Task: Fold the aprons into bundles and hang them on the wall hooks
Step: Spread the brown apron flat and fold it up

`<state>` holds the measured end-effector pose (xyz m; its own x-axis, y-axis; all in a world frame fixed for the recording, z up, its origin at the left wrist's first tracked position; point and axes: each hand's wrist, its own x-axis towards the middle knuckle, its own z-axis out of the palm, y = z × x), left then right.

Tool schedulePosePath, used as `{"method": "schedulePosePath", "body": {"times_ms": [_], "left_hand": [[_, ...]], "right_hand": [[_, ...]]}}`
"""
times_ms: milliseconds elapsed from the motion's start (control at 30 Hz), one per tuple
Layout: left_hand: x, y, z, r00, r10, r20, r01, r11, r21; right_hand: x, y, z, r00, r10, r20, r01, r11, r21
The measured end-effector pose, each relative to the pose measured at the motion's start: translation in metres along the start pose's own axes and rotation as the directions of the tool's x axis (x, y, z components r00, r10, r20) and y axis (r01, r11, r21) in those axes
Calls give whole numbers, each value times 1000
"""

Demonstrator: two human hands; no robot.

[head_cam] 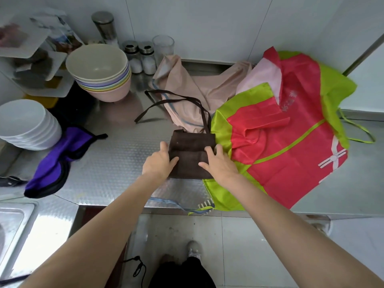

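Head view of a steel worktop (116, 163) during apron folding. A brown apron (192, 155), folded into a compact rectangular bundle, lies near the front edge of the worktop, about midway along it; its dark straps (176, 100) trail away from the bundle toward the back edge. The left hand (160, 163) rests on the bundle's left side with its fingers extended over the cloth, and the right hand (218, 163) rests on the right side, fingers likewise straight and spread; neither hand curls around the fabric. Just to the right of the bundle, and touching it, a red and lime-green apron (291, 152) lies spread flat, its lower corner overhanging the front edge. Behind both, toward the back edge, a beige apron (199, 88) with pale blue trim lies crumpled; a blue tie (170, 202) hangs over the front edge. At the left side of the worktop a purple apron (54, 163) with black edging lies in a loose heap beside a stack of white plates (27, 123). A stack of pastel bowls (101, 73) stands toward the back left corner, with two glass shakers (141, 57), a clear glass (163, 46) and a steel grinder (105, 28) along the back edge. A sink (12, 223) occupies the near left corner.
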<state>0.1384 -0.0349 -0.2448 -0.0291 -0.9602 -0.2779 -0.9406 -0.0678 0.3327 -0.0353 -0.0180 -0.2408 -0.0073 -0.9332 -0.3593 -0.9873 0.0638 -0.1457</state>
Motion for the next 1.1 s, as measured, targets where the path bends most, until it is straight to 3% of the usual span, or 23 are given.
{"method": "schedulePosePath", "body": {"times_ms": [67,100,167,200,233,300,367,500,700,800,900,1000,1100], "left_hand": [[-3,1,2,966,204,-161,-154,947,281],[-5,1,3,915,354,-195,-255,881,399],[-8,-3,13,767,616,-180,-474,732,489],[-9,-6,18,726,679,-107,-570,682,458],[-9,-8,21,732,681,-28,-619,682,390],[-9,-9,22,814,555,174,-577,735,355],[-6,-9,15,846,436,307,-530,750,396],[-7,1,-4,864,443,241,-502,719,481],[-5,-24,-49,895,422,141,-436,768,469],[-10,-44,-57,914,335,228,-399,845,356],[-8,-62,-53,903,285,321,-331,939,98],[-2,-81,-44,925,169,340,-102,973,-207],[-2,-85,-29,966,-11,259,98,941,-325]], "right_hand": [[-9,1,8,970,-143,-197,93,966,-241],[-13,2,14,937,-229,-264,133,932,-337],[-22,1,21,929,-314,-198,223,899,-378],[-27,2,24,941,-312,-135,246,898,-364],[-30,3,24,948,-302,-96,252,902,-349],[-29,7,24,944,-330,16,318,891,-324],[-26,10,19,933,-342,109,357,859,-366],[-12,-1,-4,906,-410,102,412,801,-435],[2,-23,-42,846,-504,173,529,833,-162],[-7,-42,-34,842,-528,115,540,830,-138],[-12,-49,-21,866,-500,31,500,866,-18],[-2,-47,-12,941,-338,2,328,915,234],[13,-46,-3,988,-152,14,134,905,403]]}}
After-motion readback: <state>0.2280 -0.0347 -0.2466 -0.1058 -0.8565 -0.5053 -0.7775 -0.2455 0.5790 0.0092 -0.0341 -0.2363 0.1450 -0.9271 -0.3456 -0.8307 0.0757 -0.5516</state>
